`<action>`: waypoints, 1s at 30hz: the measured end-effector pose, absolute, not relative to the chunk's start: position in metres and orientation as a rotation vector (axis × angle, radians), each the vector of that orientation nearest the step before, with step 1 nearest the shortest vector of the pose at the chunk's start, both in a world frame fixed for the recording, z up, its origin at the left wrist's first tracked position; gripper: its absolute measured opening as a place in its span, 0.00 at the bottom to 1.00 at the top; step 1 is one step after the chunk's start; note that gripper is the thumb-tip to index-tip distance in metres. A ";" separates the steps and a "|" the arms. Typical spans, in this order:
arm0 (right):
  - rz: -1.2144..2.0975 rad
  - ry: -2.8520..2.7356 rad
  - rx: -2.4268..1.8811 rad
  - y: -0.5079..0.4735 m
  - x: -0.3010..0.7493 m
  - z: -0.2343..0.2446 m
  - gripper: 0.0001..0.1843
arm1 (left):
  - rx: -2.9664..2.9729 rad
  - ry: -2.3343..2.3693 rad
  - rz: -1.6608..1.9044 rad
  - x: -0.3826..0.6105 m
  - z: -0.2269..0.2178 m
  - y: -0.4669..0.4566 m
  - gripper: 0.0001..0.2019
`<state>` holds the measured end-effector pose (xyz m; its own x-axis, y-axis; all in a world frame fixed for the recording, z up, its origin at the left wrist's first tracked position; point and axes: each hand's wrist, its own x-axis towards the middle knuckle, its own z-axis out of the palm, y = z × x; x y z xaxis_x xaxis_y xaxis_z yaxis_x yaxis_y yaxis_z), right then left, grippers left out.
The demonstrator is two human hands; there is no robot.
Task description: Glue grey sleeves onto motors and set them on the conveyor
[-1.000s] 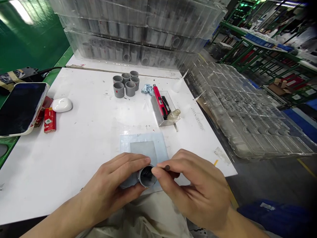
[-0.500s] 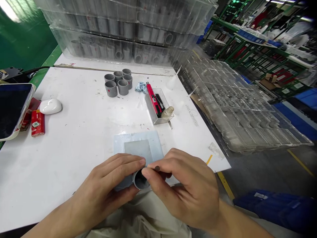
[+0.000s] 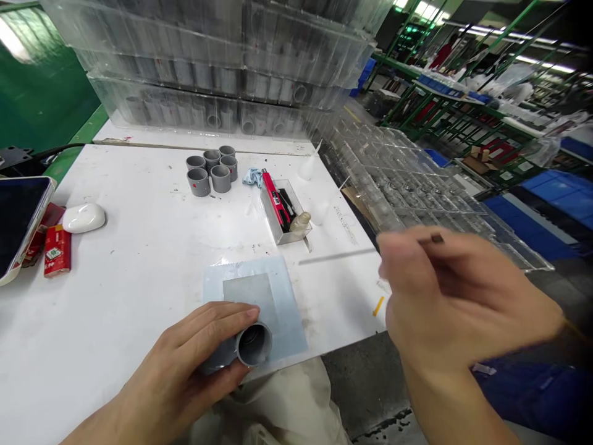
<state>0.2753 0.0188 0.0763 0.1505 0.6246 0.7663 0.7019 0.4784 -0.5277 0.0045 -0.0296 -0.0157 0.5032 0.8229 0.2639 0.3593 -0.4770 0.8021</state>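
Note:
My left hand rests at the near edge of a pale blue sheet and grips a short grey plastic pipe fitting, its open end tilted up toward me. The fitting's inside looks dark and a little shiny. My right hand, blurred by motion, is raised off the table to the right, past the table's edge. Its fingertips pinch a thin, dark-tipped tool. A pale streak runs left from those fingers, perhaps a motion-blurred rod, though I cannot tell.
On the white table stand several grey pipe fittings, a blue cloth, and a clear box holding a red marker. A phone lies at left. Stacked clear trays stand behind; more lie right.
My right hand has moved up and to the right, away from the fitting, carrying the thin tool. The left hand still holds the fitting, and the view has swung left.

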 end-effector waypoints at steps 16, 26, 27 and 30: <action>-0.036 -1.756 -1.512 0.076 0.299 0.045 0.15 | 2.161 1.159 0.800 0.002 0.002 -0.026 0.24; 0.344 -1.762 -1.455 0.023 0.292 -0.003 0.11 | 2.575 1.356 0.367 0.001 0.041 -0.031 0.28; 0.362 -1.766 -1.452 0.022 0.292 -0.005 0.11 | 2.561 1.383 0.295 0.003 0.043 -0.031 0.28; 0.395 -1.773 -1.451 0.023 0.293 -0.010 0.12 | 2.480 1.439 0.050 0.009 0.046 -0.028 0.27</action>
<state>0.2927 0.0233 -0.0095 -0.0283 0.9256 0.3773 0.6783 0.2950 -0.6730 0.0092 -0.0285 0.0463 0.5051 0.8565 -0.1061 0.8471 -0.4684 0.2512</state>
